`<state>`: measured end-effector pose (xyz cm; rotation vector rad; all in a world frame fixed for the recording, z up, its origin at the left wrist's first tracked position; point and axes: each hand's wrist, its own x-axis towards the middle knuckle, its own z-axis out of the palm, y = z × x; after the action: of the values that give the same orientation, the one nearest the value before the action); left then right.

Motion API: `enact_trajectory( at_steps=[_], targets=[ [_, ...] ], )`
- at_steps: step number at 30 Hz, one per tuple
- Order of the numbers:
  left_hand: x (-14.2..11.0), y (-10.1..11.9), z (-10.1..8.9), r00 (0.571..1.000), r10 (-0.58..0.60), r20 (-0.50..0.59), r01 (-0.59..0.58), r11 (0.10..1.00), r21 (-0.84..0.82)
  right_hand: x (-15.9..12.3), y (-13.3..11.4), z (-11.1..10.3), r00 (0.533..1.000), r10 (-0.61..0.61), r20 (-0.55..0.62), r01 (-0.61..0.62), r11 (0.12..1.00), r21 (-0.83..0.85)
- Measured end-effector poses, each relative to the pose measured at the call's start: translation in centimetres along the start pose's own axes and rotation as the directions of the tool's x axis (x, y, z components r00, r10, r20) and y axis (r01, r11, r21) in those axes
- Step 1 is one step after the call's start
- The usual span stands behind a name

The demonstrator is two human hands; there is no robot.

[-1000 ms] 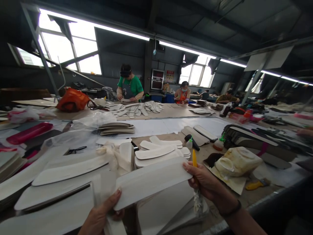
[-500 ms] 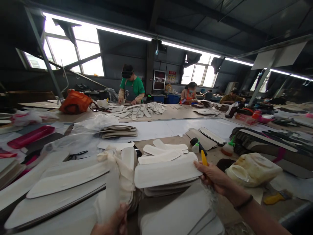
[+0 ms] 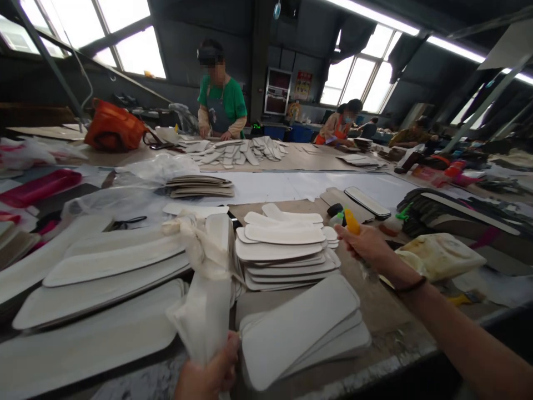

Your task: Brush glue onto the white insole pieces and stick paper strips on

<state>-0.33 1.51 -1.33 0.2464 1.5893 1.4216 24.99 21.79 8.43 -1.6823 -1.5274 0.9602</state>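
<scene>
- Left hand (image 3: 212,366), near middle: fingers curled around the lower part of a pale strip (image 3: 208,316), cloth or plastic; seemingly light and limp, so a bunched hold suits it.
- Right hand (image 3: 368,244), farther right: grasping a yellow handle (image 3: 352,221), likely stiff and light, easy to grip along its shaft.
- White panels (image 3: 300,328) stacked right of the left hand: probably thin, smooth, bendable; best lifted by the edges.

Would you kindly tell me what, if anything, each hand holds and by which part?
The right hand holds a yellow-handled tool by its handle; the left hand appears to grip a whitish, translucent thin strip near its lower end.
</scene>
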Motion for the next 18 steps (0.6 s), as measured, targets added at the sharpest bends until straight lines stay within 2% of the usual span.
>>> enact_trajectory(
  at_steps=[3,5,8,10,13,18],
  targets=[
    [-1.2,0.2,0.7,1.0,-0.014,-0.026,0.014,0.999,-0.031,-4.5,-1.6,1.0,0.983,-0.044,0.179,-0.021,0.939,0.344],
    [-1.9,0.1,0.9,0.999,-0.03,-0.039,0.029,0.999,-0.013,-7.3,-2.5,2.2,0.968,-0.084,0.236,-0.03,0.896,0.443],
    [-2.5,-0.2,0.6,0.999,-0.03,-0.031,0.031,0.998,0.047,-10.5,-2.4,4.3,0.965,-0.154,0.211,0.034,0.874,0.485],
    [-2.6,-0.4,0.3,1.0,-0.023,-0.007,0.024,0.996,0.085,-12.0,-1.7,5.6,0.97,-0.157,0.188,0.049,0.877,0.477],
    [-2.6,-0.5,-0.1,0.999,-0.023,0.03,0.02,0.994,0.11,-13.7,-0.2,7.3,0.969,-0.101,0.224,-0.032,0.852,0.522],
    [-2.4,-0.6,-0.3,0.998,-0.011,0.068,0.004,0.995,0.102,-15.6,1.3,9.4,0.958,-0.042,0.283,-0.162,0.734,0.659]
  ],
)
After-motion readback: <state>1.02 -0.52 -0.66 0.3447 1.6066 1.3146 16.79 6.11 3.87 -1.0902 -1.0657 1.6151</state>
